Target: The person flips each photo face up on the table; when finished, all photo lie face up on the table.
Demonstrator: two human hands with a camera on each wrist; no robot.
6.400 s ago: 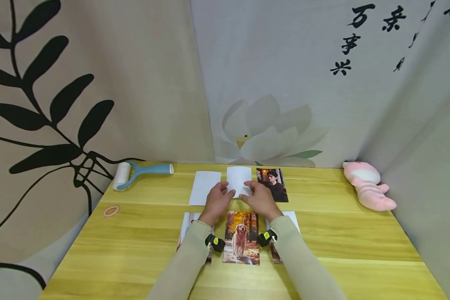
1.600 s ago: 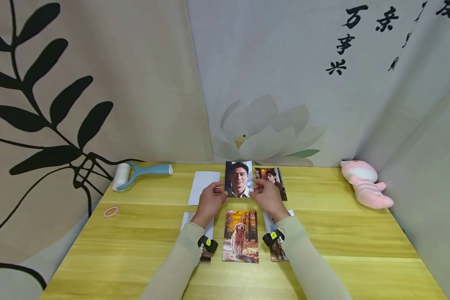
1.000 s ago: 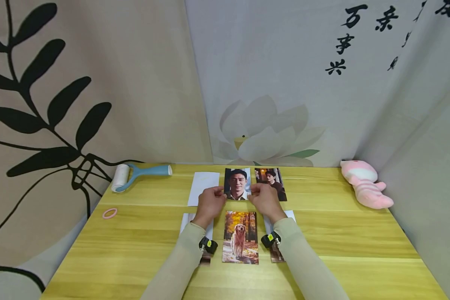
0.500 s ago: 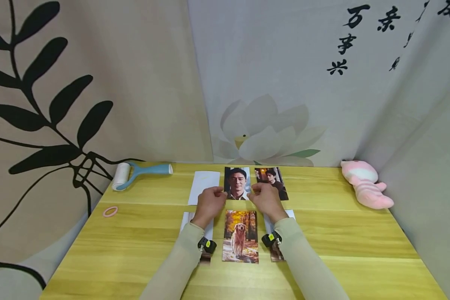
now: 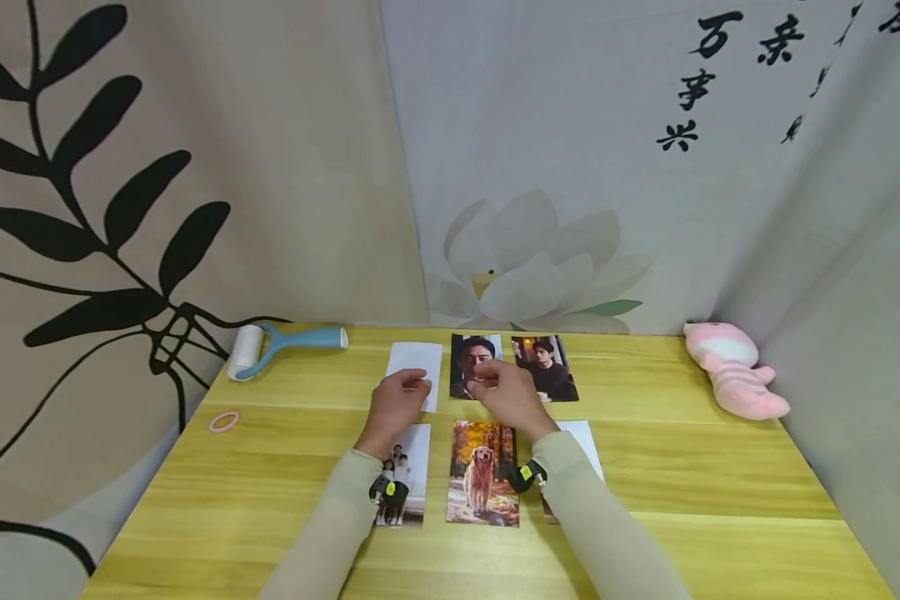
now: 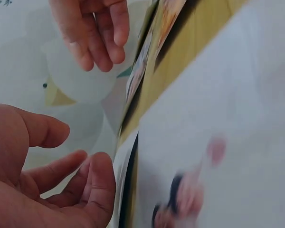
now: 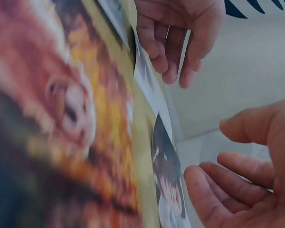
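Note:
In the head view my left hand (image 5: 396, 408) hovers over the near-left part of a face-down white photo print (image 5: 414, 357). My right hand (image 5: 512, 398) is above the lower right of a portrait photo (image 5: 465, 348). Both wrist views show the left hand (image 6: 61, 175) and right hand (image 7: 247, 171) with thumbs apart from loosely bent fingers, and nothing between them. A photo of a person in a dark sweater (image 5: 551, 379) lies right of the portrait. In the near row are a group photo (image 5: 414, 479), a dog photo (image 5: 482, 475) and a print (image 5: 583, 442) partly hidden by the right sleeve.
A blue-handled lint roller (image 5: 300, 338) lies at the back left of the wooden table (image 5: 720, 517), with a pink ring (image 5: 223, 422) nearer. A pink plush toy (image 5: 737, 373) lies at the back right. Curtains (image 5: 315, 167) stand behind.
The middle back print was white side up; now its portrait shows. Both hands have since let go of it and moved left, the left one to the white print.

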